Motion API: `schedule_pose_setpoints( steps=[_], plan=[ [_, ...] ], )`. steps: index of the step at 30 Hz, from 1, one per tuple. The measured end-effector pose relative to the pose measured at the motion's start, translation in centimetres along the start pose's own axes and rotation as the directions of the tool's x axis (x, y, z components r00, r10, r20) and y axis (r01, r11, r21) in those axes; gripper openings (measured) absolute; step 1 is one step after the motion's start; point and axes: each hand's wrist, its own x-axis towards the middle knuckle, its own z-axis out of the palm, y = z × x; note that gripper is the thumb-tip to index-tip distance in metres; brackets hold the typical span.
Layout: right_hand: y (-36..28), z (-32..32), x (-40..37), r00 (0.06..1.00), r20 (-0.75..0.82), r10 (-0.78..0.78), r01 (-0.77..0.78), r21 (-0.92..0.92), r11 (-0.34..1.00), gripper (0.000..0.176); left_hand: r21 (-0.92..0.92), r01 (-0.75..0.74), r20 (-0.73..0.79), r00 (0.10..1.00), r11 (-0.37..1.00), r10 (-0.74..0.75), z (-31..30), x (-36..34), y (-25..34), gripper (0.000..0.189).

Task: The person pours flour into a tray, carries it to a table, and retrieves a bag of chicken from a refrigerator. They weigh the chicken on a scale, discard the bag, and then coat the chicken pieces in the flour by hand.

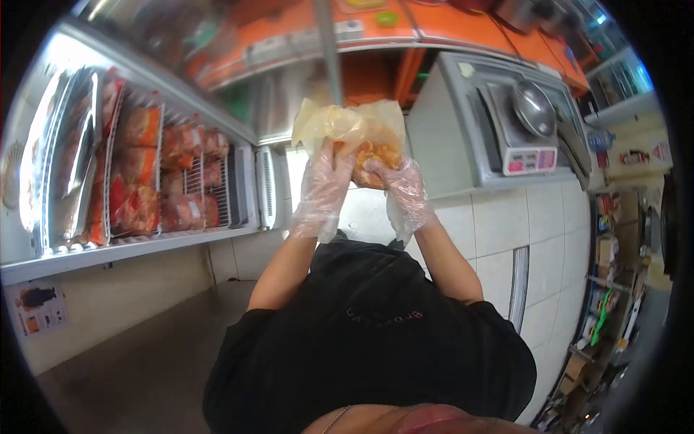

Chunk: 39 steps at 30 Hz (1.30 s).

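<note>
Both my hands wear loose clear plastic gloves and hold up a bag of orange marinated meat (377,160) in front of my body. My left hand (327,182) grips the bag's left side. My right hand (406,189) closes on its lower right side, with the thumb pressed over the front. Above the meat, the bag's pale yellowish plastic (329,124) spreads out crumpled. Whether the bag is sealed cannot be made out.
To my left stands a lit fridge (242,181) with wire racks and several packs of meat (137,166). At right, a grey chest (444,123) bears a scale (530,160) with a metal bowl (533,108). An orange counter (463,27) runs along the back.
</note>
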Motion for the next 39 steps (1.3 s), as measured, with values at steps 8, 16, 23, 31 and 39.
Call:
schedule_pose_setpoints(
  steps=[8,16,23,31,39],
  plan=[
    [-7.8,-19.1,-12.9,0.952,-0.307,-0.01,-0.007,-0.053,0.999,0.053,-0.209,0.328,0.629,0.766,0.921,-0.13,16.2,0.1,2.3,0.035],
    [-12.9,-31.2,-16.4,0.741,-0.08,-0.667,0.132,-0.956,0.261,0.051,0.164,0.179,0.698,0.674,0.97,-0.243,26.1,1.3,6.1,0.049],
    [-20.2,-34.2,-12.2,0.799,0.227,-0.557,0.182,-0.974,-0.136,0.044,0.208,0.082,0.634,0.748,0.975,-0.198,30.5,5.4,7.6,0.052],
    [-23.7,-40.6,-0.9,0.875,0.13,-0.467,0.138,-0.99,-0.018,0.036,-0.001,0.044,0.761,0.648,0.999,-0.028,36.2,16.4,6.2,0.045],
    [-34.5,-39.4,8.5,0.869,0.4,-0.291,0.271,-0.878,-0.395,0.028,-0.075,0.114,0.605,0.795,0.991,-0.046,35.4,26.2,12.0,0.046]
  ],
)
